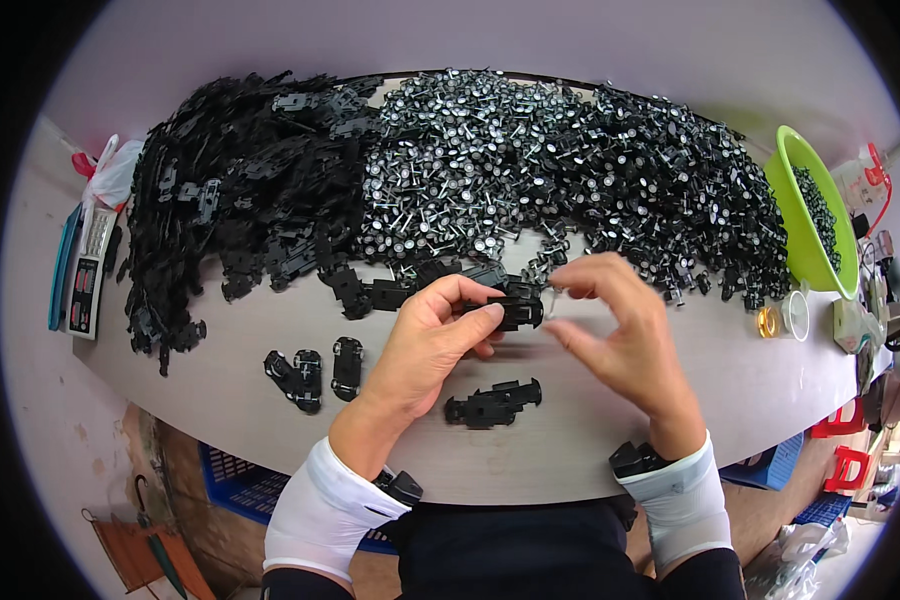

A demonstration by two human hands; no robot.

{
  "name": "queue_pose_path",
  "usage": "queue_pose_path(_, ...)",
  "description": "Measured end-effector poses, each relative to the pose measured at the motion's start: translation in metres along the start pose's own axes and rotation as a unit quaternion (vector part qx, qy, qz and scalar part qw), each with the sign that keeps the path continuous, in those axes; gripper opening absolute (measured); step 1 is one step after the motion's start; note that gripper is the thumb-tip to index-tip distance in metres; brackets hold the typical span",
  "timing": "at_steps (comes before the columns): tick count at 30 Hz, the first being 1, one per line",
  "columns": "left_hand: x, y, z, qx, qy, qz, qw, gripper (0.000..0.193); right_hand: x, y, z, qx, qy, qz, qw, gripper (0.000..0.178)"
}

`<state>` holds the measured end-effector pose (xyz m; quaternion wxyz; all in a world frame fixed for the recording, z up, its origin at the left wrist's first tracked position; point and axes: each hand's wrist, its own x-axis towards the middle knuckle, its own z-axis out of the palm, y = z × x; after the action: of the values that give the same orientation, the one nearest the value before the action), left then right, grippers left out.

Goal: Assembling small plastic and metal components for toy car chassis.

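Observation:
My left hand [432,345] grips a small black plastic toy-car chassis [516,313] above the table. My right hand [620,335] pinches a thin metal wheel axle [553,292] at the chassis's right end. Just below my hands lie more black chassis pieces [492,403] on the table. Three other black chassis pieces [315,372] lie to the left of my left wrist.
A big heap of black chassis parts [240,190] fills the table's back left; a heap of wheel-and-axle pieces [530,170] fills the back middle and right. A green bowl [792,222] with small parts stands at right. A calculator [88,270] lies at left. Blue crate [240,490] under the table.

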<state>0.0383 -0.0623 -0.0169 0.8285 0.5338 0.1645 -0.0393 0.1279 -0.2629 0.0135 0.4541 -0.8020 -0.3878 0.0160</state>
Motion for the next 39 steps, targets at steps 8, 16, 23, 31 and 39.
queue_pose_path(8, 0.001, -0.001, -0.004, -0.041, -0.013, 0.012, 0.999, 0.013, -0.003, 0.007, 0.022, -0.029, -0.007, -0.056, 0.998, 0.036)
queue_pose_path(16, -0.003, 0.002, -0.007, -0.077, -0.060, 0.012, 0.995, 0.015, -0.004, 0.011, 0.016, 0.052, -0.024, -0.052, 0.997, 0.039)
queue_pose_path(23, -0.001, -0.006, -0.004, -0.027, -0.049, 0.025, 0.998, 0.014, -0.009, 0.011, 0.022, -0.006, 0.001, -0.105, 0.994, 0.039)
queue_pose_path(31, 0.001, 0.004, -0.003, -0.057, -0.015, -0.001, 0.998, 0.019, 0.001, 0.033, -0.025, -0.128, 0.159, 0.096, 0.974, 0.009)
queue_pose_path(39, 0.001, 0.006, -0.003, -0.083, -0.020, -0.016, 0.996, 0.023, -0.012, 0.050, -0.044, -0.299, 0.091, 0.156, 0.937, 0.006)
